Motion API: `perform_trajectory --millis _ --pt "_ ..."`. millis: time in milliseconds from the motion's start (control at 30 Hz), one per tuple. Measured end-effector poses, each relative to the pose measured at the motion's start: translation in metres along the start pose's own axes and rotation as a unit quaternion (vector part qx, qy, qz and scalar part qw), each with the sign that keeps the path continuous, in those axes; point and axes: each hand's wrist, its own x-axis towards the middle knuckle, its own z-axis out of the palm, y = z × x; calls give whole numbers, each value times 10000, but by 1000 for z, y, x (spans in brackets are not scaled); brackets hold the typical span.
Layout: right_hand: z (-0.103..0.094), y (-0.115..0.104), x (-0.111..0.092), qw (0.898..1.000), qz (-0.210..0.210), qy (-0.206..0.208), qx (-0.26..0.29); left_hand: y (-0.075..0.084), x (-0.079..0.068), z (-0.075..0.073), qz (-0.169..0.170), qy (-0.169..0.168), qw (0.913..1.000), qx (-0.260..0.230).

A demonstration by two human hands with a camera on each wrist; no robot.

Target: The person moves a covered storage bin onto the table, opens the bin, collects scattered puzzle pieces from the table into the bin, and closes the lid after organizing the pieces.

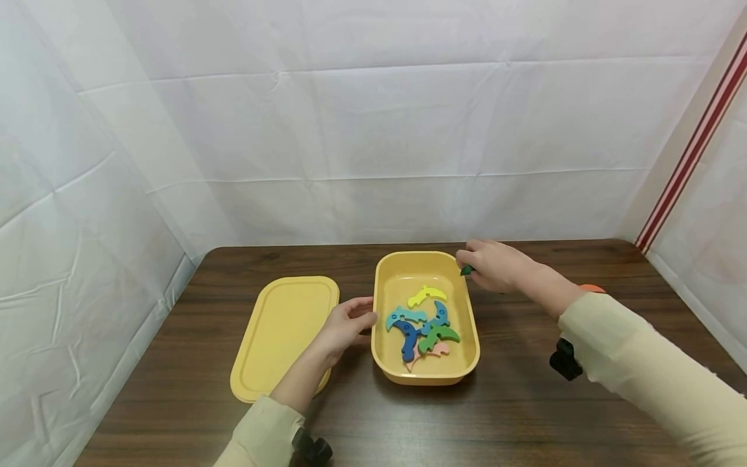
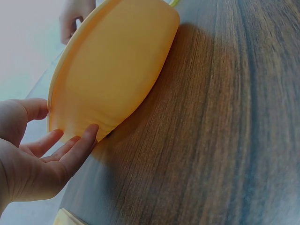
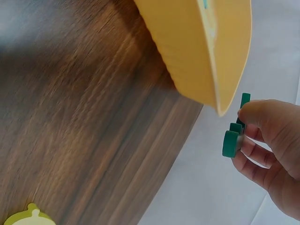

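A yellow plastic tub (image 1: 474,337) stands on the table with several flat, curved, animal-like pieces inside. Among them are a yellow piece (image 1: 430,295), a dark blue piece (image 1: 409,344), a green piece (image 1: 446,333) and a pink piece (image 1: 441,349), some overlapping. At the tub's left side, my left hand (image 1: 344,327) touches the wall with fingertips and thumb, fingers mostly extended. Beyond the far right corner of the tub, my right hand (image 1: 496,264) pinches a dark green piece (image 3: 229,143) between thumb and fingers. Part of that piece is hidden by the hand.
Left of the tub lies a flat yellow lid (image 1: 280,331), partly behind my left forearm. An orange thing (image 1: 592,288) peeks out behind my right sleeve. In the right wrist view, a yellow-green piece (image 3: 30,218) sits on the wooden table (image 3: 93,117). White sheeting (image 1: 373,130) hangs behind.
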Motion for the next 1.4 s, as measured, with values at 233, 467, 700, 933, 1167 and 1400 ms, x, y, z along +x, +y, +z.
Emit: perform_trajectory --millis 233,467,700,933,1167,1400 --pt "0 -8 8 10000 7 -79 -15 1 -2 1 -24 11 10000 -28" --pt "0 -15 16 9996 95 -257 93 1 -3 2 23 -20 10000 -35" --pt "-1 -24 24 9987 137 -459 167 0 -3 0 53 -54 10000 -33" --pt "2 -31 31 9987 32 -451 239 0 -5 0 22 -49 10000 -28" --pt "5 -38 36 9973 115 -650 326 1 -6 0 9 -42 10000 -67" --pt "6 -47 40 9964 55 -768 355 1 -6 -1 2 -29 10000 -42"
